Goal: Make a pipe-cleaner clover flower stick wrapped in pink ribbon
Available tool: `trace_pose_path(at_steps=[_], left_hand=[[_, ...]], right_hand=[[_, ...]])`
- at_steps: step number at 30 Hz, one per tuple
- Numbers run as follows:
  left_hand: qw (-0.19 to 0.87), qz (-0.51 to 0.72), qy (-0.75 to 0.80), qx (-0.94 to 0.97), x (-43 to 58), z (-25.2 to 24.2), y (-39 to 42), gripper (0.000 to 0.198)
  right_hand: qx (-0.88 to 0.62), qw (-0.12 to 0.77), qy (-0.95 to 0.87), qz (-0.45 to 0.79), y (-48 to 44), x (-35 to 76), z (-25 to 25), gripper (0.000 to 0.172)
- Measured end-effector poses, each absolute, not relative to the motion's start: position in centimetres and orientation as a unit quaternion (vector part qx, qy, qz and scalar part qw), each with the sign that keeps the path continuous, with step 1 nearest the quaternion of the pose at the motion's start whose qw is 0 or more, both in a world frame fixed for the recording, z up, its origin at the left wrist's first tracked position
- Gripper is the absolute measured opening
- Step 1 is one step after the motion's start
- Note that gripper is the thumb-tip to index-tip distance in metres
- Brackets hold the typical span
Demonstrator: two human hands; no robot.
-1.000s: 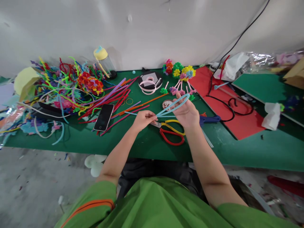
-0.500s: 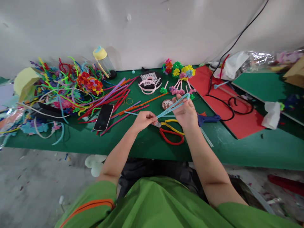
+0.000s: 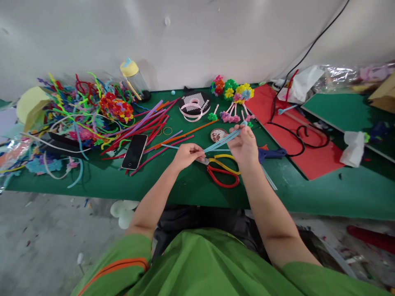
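Between my two hands stretches a light blue pipe cleaner point(image 3: 218, 144), bent into several long strands. My left hand point(image 3: 189, 156) pinches its left end with thumb and fingers. At the right end, my right hand point(image 3: 243, 144) is closed around the strands, and a small blue tip shows above the fingertips. Just below them on the table lie scissors point(image 3: 224, 184) with one red and one yellow handle. A blue-handled glue gun point(image 3: 273, 153) rests right of my right hand, partly hidden by it. Behind the hands sits a round brown-and-white lid-like disc point(image 3: 217, 135).
Loose pipe cleaners point(image 3: 157, 123) and a phone point(image 3: 135, 152) lie left on the green table point(image 3: 173, 189). A tangled heap point(image 3: 77, 111) and a bottle point(image 3: 135, 80) stand farther left. At the back are a ribbon roll point(image 3: 195, 100) and pipe-cleaner flowers point(image 3: 236, 92); a red board point(image 3: 296, 135) lies right.
My right hand has closed further over its end of the blue pipe cleaner, and the loop above the fingers has drawn down into narrower strands. My left hand stays almost still.
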State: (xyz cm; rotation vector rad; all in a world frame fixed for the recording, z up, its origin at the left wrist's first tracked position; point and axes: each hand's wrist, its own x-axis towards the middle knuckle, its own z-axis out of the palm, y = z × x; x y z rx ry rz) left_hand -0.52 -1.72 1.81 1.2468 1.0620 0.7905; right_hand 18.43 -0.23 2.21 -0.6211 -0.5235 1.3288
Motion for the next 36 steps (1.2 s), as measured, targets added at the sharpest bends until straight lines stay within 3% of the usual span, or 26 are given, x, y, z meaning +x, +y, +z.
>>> trace_pose_path(at_steps=[10,21,31,36], left_hand=[[0.613,0.345,0.466,0.537,-0.4,2.0,-1.9,0.011],[0.621,0.373,0.457,0.516,-0.6,1.4,-1.8,0.021],[0.582,0.401,0.449,0.547,-0.5,1.8,-2.1,0.022],[0.511,0.429,0.449,0.594,-0.5,1.8,-2.3,0.016]], right_hand=[[-0.325,0.728,-0.245,0.552,-0.2,18.3,2.3,0.023],[-0.352,0.727,-0.275,0.521,-0.4,18.3,3.5,0.014],[-0.361,0.738,-0.234,0.519,0.1,18.7,3.2,0.006],[-0.36,0.744,-0.234,0.512,0.4,18.9,2.7,0.005]])
